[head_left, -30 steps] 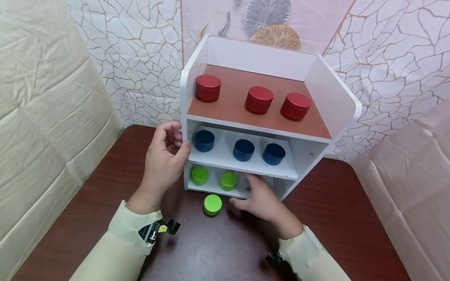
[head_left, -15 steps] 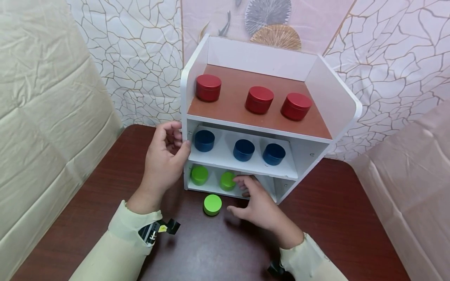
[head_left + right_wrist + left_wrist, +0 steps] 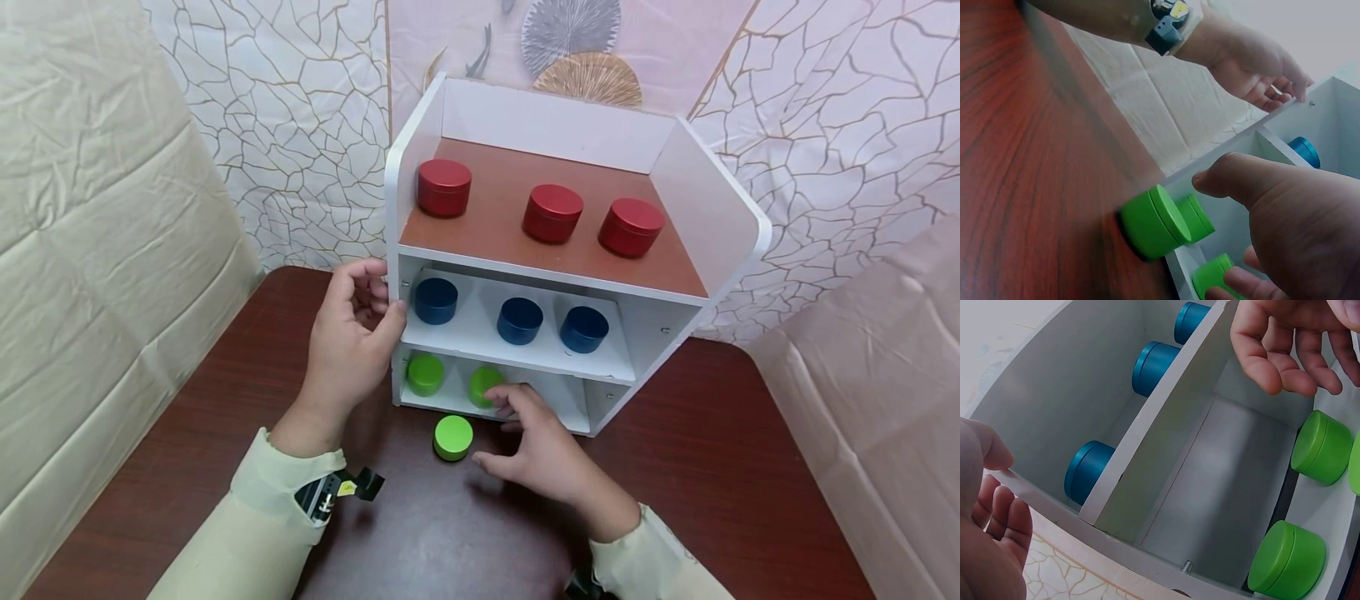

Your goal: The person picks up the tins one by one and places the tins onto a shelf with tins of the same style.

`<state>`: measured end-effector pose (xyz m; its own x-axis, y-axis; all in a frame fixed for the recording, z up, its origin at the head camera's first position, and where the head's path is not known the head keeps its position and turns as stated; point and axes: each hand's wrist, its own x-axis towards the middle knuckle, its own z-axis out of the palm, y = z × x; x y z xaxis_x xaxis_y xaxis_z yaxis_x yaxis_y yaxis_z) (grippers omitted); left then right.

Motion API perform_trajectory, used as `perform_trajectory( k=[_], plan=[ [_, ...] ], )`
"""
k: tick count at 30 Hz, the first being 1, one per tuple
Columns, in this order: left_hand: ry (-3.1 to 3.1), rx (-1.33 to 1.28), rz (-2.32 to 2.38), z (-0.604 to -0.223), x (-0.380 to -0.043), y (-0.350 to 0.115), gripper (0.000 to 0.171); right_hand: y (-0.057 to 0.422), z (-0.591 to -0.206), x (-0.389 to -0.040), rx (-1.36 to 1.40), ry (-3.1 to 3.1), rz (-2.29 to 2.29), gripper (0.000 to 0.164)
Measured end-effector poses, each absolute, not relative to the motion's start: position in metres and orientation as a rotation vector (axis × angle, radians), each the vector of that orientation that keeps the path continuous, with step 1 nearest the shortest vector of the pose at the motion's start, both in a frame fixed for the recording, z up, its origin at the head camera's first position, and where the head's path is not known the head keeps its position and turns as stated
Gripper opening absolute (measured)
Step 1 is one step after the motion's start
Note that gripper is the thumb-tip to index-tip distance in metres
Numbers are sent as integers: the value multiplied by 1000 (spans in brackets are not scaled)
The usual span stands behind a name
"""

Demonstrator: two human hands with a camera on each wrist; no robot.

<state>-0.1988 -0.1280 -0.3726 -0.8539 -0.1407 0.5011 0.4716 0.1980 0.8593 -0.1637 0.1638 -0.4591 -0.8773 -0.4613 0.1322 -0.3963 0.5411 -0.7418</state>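
A white three-level shelf unit (image 3: 555, 121) stands on the dark table. My left hand (image 3: 348, 350) holds its left side panel, thumb at the front edge and fingers bent on the outside. One green round tin (image 3: 453, 437) stands on the table before the bottom level. Just right of that tin is my right hand (image 3: 543, 450), thumb and fingers spread apart, holding nothing. Its fingers partly cover a second green tin (image 3: 482, 383) on the bottom level; whether they touch it I cannot tell. A third green tin (image 3: 425, 374) sits at the left there.
Blue tins, such as the left one (image 3: 436, 301), line the middle level. Red tins, including the right one (image 3: 632, 227), stand on the brown top board. Patterned cloth (image 3: 300, 125) hangs behind, and pale cloth (image 3: 90, 250) covers the left side.
My right hand has drawn back out of the bottom level and shifted left and toward me, nearer the green tin on the table. The left hand and all the tins have stayed put.
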Motion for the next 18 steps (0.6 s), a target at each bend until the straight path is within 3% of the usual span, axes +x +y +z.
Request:
perform_trajectory(
  k=[18],
  plan=[
    [-2002, -321, -1690, -373, -199, -128, 43, 149, -473, -158, -786, 2671, -1295, 78]
  ],
)
